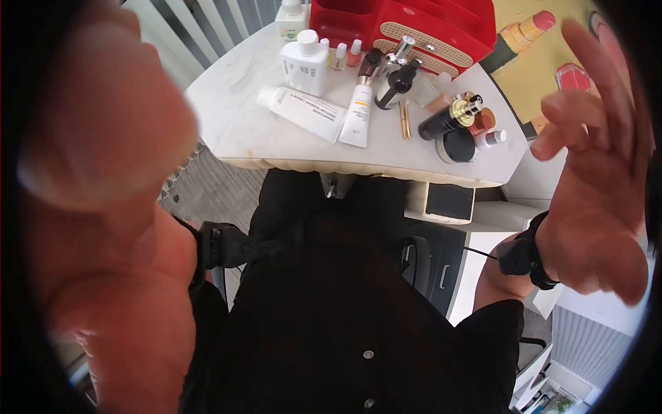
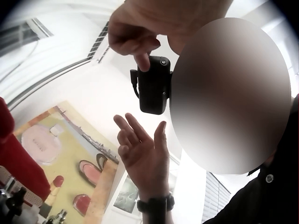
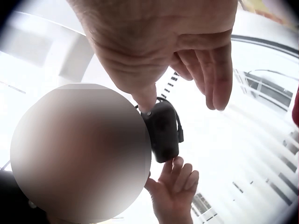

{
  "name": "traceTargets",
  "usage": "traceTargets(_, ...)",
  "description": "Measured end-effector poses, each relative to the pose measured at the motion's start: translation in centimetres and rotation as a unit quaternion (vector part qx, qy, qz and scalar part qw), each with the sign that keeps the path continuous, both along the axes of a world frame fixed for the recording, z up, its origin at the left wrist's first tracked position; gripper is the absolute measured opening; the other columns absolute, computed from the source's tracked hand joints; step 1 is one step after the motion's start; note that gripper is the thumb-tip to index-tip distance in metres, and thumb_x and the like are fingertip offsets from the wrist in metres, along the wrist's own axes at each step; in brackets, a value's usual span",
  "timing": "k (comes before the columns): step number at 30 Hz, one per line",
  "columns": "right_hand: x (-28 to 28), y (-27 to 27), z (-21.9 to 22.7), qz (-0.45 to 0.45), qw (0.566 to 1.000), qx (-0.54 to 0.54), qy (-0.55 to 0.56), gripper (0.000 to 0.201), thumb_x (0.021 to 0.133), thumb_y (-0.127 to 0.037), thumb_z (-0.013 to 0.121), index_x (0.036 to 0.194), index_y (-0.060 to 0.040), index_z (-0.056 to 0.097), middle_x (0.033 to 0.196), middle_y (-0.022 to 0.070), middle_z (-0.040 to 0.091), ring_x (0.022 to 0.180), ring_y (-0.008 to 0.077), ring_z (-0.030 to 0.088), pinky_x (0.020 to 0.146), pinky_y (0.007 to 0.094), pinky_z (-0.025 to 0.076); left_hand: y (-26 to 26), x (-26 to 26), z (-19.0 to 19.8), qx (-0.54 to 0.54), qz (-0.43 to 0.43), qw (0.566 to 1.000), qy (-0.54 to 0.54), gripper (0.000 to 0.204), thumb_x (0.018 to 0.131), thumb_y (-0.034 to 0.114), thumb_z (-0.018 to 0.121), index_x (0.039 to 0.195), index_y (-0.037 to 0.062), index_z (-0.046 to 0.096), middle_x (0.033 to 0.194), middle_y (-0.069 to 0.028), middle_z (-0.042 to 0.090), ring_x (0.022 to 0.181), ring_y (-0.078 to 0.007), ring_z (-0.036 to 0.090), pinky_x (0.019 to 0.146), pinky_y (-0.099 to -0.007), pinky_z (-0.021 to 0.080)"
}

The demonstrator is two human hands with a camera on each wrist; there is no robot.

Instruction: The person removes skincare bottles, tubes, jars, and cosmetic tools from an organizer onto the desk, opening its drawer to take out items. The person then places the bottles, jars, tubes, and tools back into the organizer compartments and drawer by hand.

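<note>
Three views, one item in hand. Head view: left hand (image 1: 103, 138), a large blur close to the lens, grip not legible here; right hand (image 1: 593, 172) raised at the side, fingers spread and nearly straight, holding nothing. Below, a marble-look table (image 1: 234, 124) carries a red organiser (image 1: 414, 21), a white bottle (image 1: 305, 65), a white tube (image 1: 303, 109) with print too small to read, a second tube (image 1: 358, 110) marked "UV", and a dark bottle with a gold collar (image 1: 448, 117). Left wrist view: black camera unit (image 2: 153, 86), worn at the person's head beside the blurred face; the left hand (image 2: 133, 32) curls its fingers onto the unit's top edge, one fingertip on the front face. The right hand (image 2: 145, 156), with a dark wrist strap (image 2: 154, 204), stands open and apart from the unit. A cosmetics poster (image 2: 60, 144) hangs behind; its lettering is unreadable. Right wrist view: right hand (image 3: 163, 42) slack and empty, in front of the unit (image 3: 163, 133); the left hand (image 3: 175, 191) meets the unit's far end; a cable (image 3: 179, 130) loops off one side. Handling, as judged: small, rigid, probably light, smooth-cased, so liable to slip; lens and cable joint look delicate. Best taken by the long side walls, away from the lens. No brand is visible on it.
</note>
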State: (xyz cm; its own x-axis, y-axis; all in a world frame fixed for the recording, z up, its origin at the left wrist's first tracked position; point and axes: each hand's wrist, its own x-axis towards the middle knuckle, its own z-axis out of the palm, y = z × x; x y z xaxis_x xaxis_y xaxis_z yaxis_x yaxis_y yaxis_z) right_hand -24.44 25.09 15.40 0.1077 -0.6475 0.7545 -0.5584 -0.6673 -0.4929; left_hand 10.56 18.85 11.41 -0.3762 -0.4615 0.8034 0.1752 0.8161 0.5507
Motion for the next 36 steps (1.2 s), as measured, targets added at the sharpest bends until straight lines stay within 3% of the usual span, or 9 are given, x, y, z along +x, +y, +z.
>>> traceTargets(6,3.7,-3.4,-0.1,-0.002,1.0,0.029,0.004,0.111,0.085,-0.085,0.053,0.141,0.0098,0.05,0.124,0.029,0.066,0.07,0.0162,0.061,0.059,0.024,0.047,-1.2,2.4,0.9,-0.08,-0.057,0.994,-0.039,0.093,0.083,0.072,0.055,0.133,-0.0063,0.053,0.091,-0.0089,0.049,0.07,-0.0157,0.036,0.063,-0.0322,0.029)
traceTargets(12,1.9,-1.7,1.0,-0.082,0.995,0.052,0.006,0.109,0.085,-0.085,0.054,0.14,0.0096,0.051,0.123,0.0285,0.066,0.07,0.0163,0.061,0.059,0.0243,0.047,-0.2,5.2,-2.2,0.11,0.262,0.948,-0.146,0.067,0.096,0.056,0.058,0.12,-0.0058,0.059,0.092,-0.0062,0.054,0.074,-0.0102,0.045,0.068,-0.0256,0.035)
traceTargets(15,-1.9,1.3,1.6,-0.136,0.989,0.061,0.01,0.108,0.085,-0.084,0.054,0.139,0.0095,0.052,0.123,0.0283,0.066,0.07,0.0163,0.061,0.059,0.0244,0.047,-2.4,10.0,-2.7,0.117,0.247,0.938,-0.211,0.042,0.098,0.038,0.062,0.112,-0.0022,0.061,0.094,-0.0044,0.054,0.078,-0.0098,0.047,0.07,-0.0246,0.036)
traceTargets(18,-5.3,4.1,2.8,-0.171,0.982,0.071,0.029,0.108,0.085,-0.084,0.055,0.138,0.0094,0.052,0.122,0.0281,0.066,0.07,0.0164,0.061,0.059,0.0245,0.047,-6.4,15.5,-1.5,0.098,0.311,0.837,-0.44,0.013,0.098,0.013,0.061,0.104,0.001,0.062,0.098,-0.0017,0.057,0.08,-0.0093,0.045,0.072,-0.0237,0.037)
traceTargets(24,-16.5,11.4,4.4,-0.191,0.976,0.092,0.051,0.106,0.085,-0.083,0.056,0.137,0.0091,0.053,0.121,0.0276,0.067,0.07,0.0165,0.062,0.06,0.0247,0.048,-18.5,20.3,3.7,0.071,0.384,0.765,-0.512,0.013,0.103,0.011,0.057,0.099,-0.0013,0.054,0.089,-0.0021,0.048,0.082,-0.0104,0.041,0.073,-0.0239,0.037)
traceTargets(30,-17.7,10.3,5.8,-0.2,0.967,0.133,0.082,0.105,0.085,-0.083,0.057,0.135,0.0089,0.054,0.121,0.0272,0.067,0.07,0.0166,0.062,0.06,0.025,0.048,-14.6,3.0,8.9,-0.134,0.218,0.871,-0.419,0.038,0.105,0.034,0.056,0.113,-0.002,0.062,0.097,-0.0048,0.057,0.09,-0.0124,0.052,0.082,-0.0252,0.042)
traceTargets(32,-14.8,8.9,5.8,-0.199,0.967,0.137,0.084,0.104,0.085,-0.083,0.057,0.135,0.0088,0.054,0.12,0.027,0.067,0.07,0.0166,0.062,0.06,0.0251,0.048,-11.2,-1.7,9.8,-0.158,0.146,0.917,-0.337,0.086,0.088,0.076,0.061,0.125,-0.0021,0.06,0.094,-0.0057,0.055,0.086,-0.0127,0.054,0.07,-0.0227,0.036)
traceTargets(35,-13.3,10.4,5.8,-0.209,0.963,0.144,0.088,0.104,0.085,-0.082,0.057,0.134,0.0087,0.055,0.12,0.0268,0.067,0.07,0.0167,0.062,0.06,0.0252,0.048,-14.6,2.0,13.6,-0.196,-0.029,0.898,-0.393,0.113,0.069,0.096,0.055,0.123,-0.0023,0.059,0.09,-0.0055,0.053,0.077,-0.0102,0.051,0.058,-0.0225,0.031)
traceTargets(36,-16.3,12.7,5.9,-0.214,0.961,0.148,0.091,0.103,0.085,-0.082,0.058,0.134,0.0087,0.055,0.12,0.0267,0.067,0.07,0.0167,0.062,0.06,0.0252,0.048,-6.3,-9.8,13.2,-0.193,-0.027,0.901,-0.388,0.113,0.069,0.096,0.055,0.123,-0.0023,0.059,0.09,-0.0055,0.053,0.077,-0.0102,0.051,0.058,-0.0225,0.031)
